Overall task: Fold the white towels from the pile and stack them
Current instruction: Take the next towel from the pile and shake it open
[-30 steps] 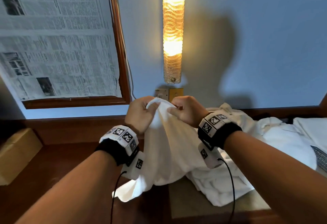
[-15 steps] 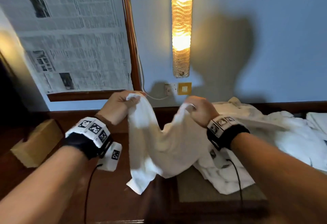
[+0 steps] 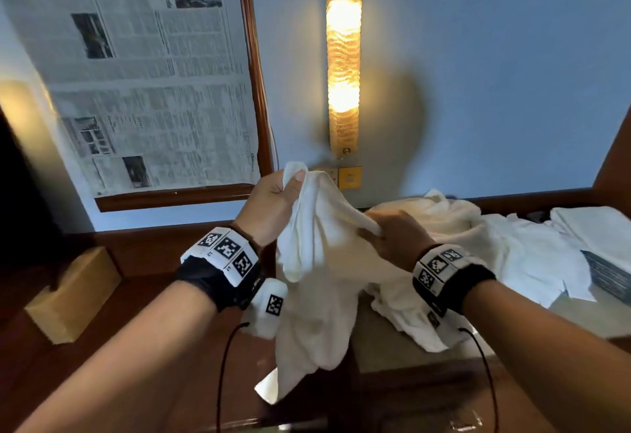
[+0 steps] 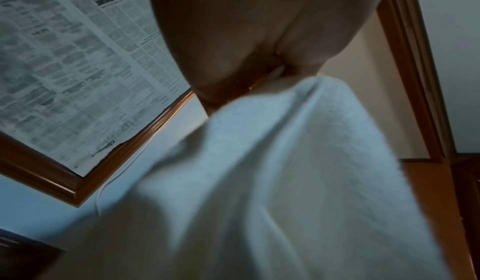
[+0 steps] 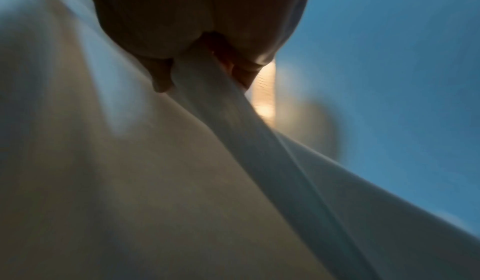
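- Above the dark wooden desk top (image 3: 112, 357), a white terry-cloth towel (image 3: 317, 282) hangs between both hands, its lower end drooping down to the desk's near edge.
- The left hand (image 3: 273, 207) is curled round one bunched corner, thumb pressed over the cloth; the left wrist view shows the fabric spilling out from under the closed fingers (image 4: 259, 66).
- The right hand (image 3: 396, 238) pinches a twisted ridge of the same towel lower down, just beside the heap; the right wrist view shows the cloth drawn taut out of that pinch.
- Behind and to the right lies the crumpled pile of white towels (image 3: 478, 248), and at the far right a flatter white stack (image 3: 597, 231) that looks folded, though I cannot tell how many it holds.
- Risks, as I judge them:
  - The right hand seems to hold a fold and not a true corner, so spreading the towel could leave it twisted and the fold crooked.
  - The hanging end may drag on the desk's edge and pull the cloth askew.
  - With the towel this near the pile, lifting could catch a neighbouring towel and carry it along.
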Demonstrator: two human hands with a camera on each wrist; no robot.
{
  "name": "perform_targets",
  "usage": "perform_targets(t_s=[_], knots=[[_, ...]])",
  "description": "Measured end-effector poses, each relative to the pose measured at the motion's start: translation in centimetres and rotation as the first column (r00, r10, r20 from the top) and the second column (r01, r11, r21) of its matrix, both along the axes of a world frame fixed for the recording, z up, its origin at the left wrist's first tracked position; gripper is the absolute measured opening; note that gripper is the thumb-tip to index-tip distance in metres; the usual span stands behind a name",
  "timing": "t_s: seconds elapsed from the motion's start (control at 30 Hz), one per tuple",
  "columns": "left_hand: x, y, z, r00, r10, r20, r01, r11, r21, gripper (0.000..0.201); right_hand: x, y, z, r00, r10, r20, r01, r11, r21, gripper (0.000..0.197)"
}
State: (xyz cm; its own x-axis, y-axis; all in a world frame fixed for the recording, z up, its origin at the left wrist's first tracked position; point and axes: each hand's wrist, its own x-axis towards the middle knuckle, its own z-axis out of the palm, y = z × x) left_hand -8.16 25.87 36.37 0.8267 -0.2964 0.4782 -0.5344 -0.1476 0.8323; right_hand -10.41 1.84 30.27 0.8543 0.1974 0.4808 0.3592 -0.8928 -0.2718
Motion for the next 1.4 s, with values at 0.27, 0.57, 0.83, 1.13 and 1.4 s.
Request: perform_targets(t_s=[0.27,0.57,0.83,1.13,1.4], knots=[[-3.1,7.6,-1.1,0.990,0.035,-0.135,-0.048,0.995,-0.091,0.047,-3.6,1.9,0.6,0.973,-0.231,-0.002,0.213,0.895,0.392,0.022],[-9.6,8.2,-3.2,0.988,-0.037,-0.149,0.039,0.999,0.012,0.035,-10.5,15.9,9.1,0.999,0.025,0.043,-0.031,0.988,0.152,0.009],[-12.6,12.1,0.1,0.998,0.019,0.055,-0.027,0.990,0.140,0.036,-14.4,16.2,4.9,0.950,-0.214,-0.228,0.193,0.975,-0.109,0.019],[-12.8,18.9,-2.1,0.980,0.198,-0.015,-0.195,0.974,0.114,0.043,-12.4,15.9,-4.1,0.847,-0.140,-0.513,0.253,0.955,0.156,0.022],[-12.2,20.0,-3.9,0.992,0.092,-0.088,-0.094,0.996,-0.012,0.043,-10.5,24.1,3.3,0.968,0.230,-0.104,-0.104,0.737,0.668,0.019]])
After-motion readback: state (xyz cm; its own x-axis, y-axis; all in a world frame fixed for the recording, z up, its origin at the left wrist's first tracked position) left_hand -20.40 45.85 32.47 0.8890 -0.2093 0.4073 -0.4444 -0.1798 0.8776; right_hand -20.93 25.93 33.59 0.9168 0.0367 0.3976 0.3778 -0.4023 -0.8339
